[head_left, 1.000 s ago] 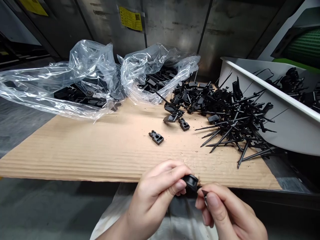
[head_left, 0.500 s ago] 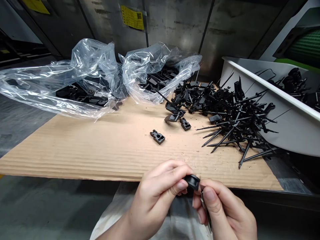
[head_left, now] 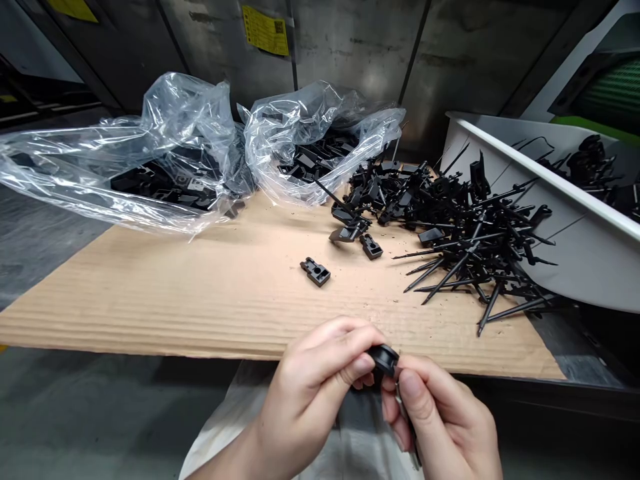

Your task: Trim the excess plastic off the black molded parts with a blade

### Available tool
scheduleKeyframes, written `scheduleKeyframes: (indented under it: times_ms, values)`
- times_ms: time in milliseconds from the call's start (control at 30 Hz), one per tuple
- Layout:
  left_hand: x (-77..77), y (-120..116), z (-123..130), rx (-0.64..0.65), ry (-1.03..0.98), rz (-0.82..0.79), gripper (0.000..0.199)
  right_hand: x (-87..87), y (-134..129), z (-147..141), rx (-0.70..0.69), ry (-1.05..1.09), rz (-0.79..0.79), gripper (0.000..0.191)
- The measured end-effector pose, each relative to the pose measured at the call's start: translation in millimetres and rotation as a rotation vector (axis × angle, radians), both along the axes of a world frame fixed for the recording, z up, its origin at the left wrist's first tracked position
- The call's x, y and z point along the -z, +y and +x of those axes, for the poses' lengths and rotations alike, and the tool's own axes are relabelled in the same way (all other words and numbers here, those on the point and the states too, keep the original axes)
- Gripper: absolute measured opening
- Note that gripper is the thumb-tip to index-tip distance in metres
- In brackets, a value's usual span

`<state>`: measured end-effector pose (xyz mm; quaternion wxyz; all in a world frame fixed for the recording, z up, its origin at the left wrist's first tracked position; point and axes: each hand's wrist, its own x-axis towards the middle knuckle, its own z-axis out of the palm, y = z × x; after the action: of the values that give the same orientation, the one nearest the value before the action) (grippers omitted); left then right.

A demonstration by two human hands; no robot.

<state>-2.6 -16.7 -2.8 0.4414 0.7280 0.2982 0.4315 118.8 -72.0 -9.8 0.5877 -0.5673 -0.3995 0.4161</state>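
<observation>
Just past the near edge of the cardboard, my left hand (head_left: 320,393) pinches a rounded black plastic part (head_left: 384,358) between thumb and fingers. Against the part's right end is my right hand (head_left: 440,417), closed on a thin, narrow tool (head_left: 407,420) that looks like a small knife. Its tip is hidden by the fingers, so I cannot tell exactly where it touches. On the cardboard (head_left: 200,293) beyond my hands lie a loose black clip-like piece (head_left: 315,271) and a similar black piece (head_left: 371,246).
A tangled heap of black plastic parts with long spikes (head_left: 475,253) covers the right side. Behind it leans a white bin (head_left: 560,220) holding more black parts. Two clear plastic bags, left (head_left: 185,107) and middle (head_left: 280,127), contain black pieces. A metal wall (head_left: 350,53) stands behind.
My right hand has shifted slightly left, closer to my left hand, with its fingers now against the end of the black part. My left hand has hardly moved.
</observation>
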Motion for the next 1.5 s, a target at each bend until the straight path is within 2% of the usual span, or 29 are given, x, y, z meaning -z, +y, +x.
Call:
scheduleKeyframes:
  times_ms: [300,367,500,567,967,1167,1267,1500]
  values:
    - [-1.9,-1.2,-1.3,-0.007,0.027,0.010,0.017,-0.7,1.3,3.1,-0.117,0.162,-0.083,0.029]
    - [-1.4,-0.4,-0.2,-0.015,0.010,0.015,0.018,0.0,1.3,3.8,-0.103,0.095,-0.066,0.030]
    - [0.7,0.3,1.9,-0.026,-0.018,0.012,0.018,2.5,1.7,4.7,0.070,-0.188,0.111,0.019]
    - [1.7,-0.2,2.2,-0.020,-0.018,0.000,0.018,4.1,2.1,5.2,0.098,-0.236,0.161,0.015]
    - [3.4,-2.4,-0.6,-0.052,0.008,0.044,0.020,6.4,2.3,5.2,0.053,-0.234,0.176,0.014]
    - [1.5,-0.3,2.5,-0.062,0.007,0.055,0.021,6.4,1.3,3.2,-0.083,-0.145,0.092,0.026]
    - [1.5,1.0,3.6,-0.078,-0.004,0.068,0.026,9.5,-0.9,-0.4,-0.119,-0.191,0.143,0.022]
    - [1.1,-0.5,0.7,-0.054,-0.010,0.032,0.023,10.8,-3.9,-0.8,-0.044,-0.166,0.229,0.013]
